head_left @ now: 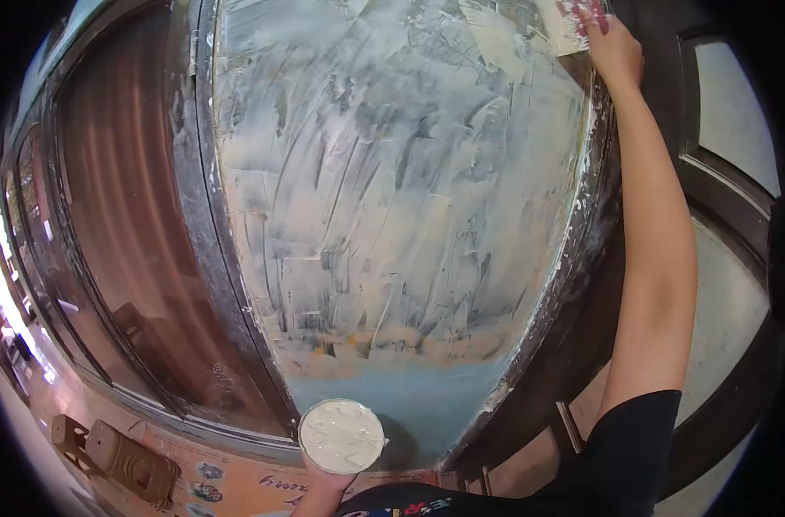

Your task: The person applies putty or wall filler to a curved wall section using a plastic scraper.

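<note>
Wall panel point(392, 198) upright ahead, pale streaks smeared over grey-blue, bare bluish band at its foot. Right hand point(616, 53) raised at the panel's upper right edge, fingers closed on a red-marked tool point(587, 19), its kind unclear. Left hand point(327, 482) low, supporting a round container point(341, 471) of pale paste point(340, 431), surface ridged, near the panel's foot. Brown curtain point(121, 189) behind glass, left; brown stools point(134, 461) lower left, on patterned floor covering point(246, 495)

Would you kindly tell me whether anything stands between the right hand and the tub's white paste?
Nothing visible does: the right hand is at the upper right of the wall panel, the white paste sits uncovered below, and only panel surface shows between them.
</note>
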Action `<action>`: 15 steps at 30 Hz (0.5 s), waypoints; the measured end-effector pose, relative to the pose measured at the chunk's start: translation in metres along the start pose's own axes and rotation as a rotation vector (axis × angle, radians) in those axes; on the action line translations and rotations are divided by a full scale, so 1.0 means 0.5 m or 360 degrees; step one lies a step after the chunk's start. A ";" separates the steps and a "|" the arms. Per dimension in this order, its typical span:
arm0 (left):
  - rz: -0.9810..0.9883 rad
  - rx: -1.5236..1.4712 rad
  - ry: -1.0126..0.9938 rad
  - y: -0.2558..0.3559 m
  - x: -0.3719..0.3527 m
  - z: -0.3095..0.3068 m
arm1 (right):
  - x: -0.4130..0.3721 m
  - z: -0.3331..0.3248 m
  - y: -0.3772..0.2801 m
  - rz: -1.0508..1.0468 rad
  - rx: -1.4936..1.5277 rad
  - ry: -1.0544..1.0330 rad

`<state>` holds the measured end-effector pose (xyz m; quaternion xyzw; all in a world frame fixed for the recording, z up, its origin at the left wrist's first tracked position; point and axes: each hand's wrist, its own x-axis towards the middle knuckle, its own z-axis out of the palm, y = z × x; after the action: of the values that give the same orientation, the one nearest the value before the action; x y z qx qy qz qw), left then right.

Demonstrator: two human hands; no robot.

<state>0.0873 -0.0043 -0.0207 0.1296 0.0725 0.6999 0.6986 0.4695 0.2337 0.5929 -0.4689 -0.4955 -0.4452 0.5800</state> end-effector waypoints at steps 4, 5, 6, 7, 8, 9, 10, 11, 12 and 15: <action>-0.0043 -0.0339 -0.0126 0.011 -0.013 -0.016 | -0.052 -0.097 -0.142 0.0054 0.0049 0.0259; -0.0047 -0.0335 -0.0131 0.013 -0.012 -0.015 | -0.074 -0.117 -0.185 0.0076 0.0048 0.0247; -0.0087 -0.0360 -0.0089 0.015 -0.011 -0.012 | -0.100 -0.111 -0.203 -0.0064 0.0146 0.0214; -0.0130 -0.0388 -0.0044 0.015 -0.010 -0.011 | -0.125 -0.062 -0.198 -0.0219 0.0211 0.0124; -0.0142 -0.0388 -0.0042 0.013 -0.009 -0.007 | -0.155 -0.009 -0.192 -0.0373 0.0275 0.0030; -0.0098 -0.0181 0.0011 0.008 -0.007 -0.002 | -0.225 -0.010 -0.231 -0.0596 0.0202 0.0038; -0.0053 0.0022 0.0067 0.004 -0.008 0.002 | -0.289 0.005 -0.262 -0.0889 -0.0004 0.0102; -0.0061 0.0017 0.0067 0.004 -0.011 0.009 | -0.342 0.011 -0.284 -0.1107 0.0110 0.0095; -0.0160 -0.0159 0.0023 0.007 -0.014 0.019 | -0.376 0.009 -0.308 -0.1298 0.0274 0.0322; -0.0118 -0.0001 0.0020 0.014 -0.021 0.002 | -0.375 -0.053 -0.333 -0.1487 0.0392 0.0279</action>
<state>0.0808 -0.0150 -0.0185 0.1223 0.0815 0.6743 0.7237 0.2891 0.1900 0.4219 -0.0852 -0.6512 -0.6337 0.4089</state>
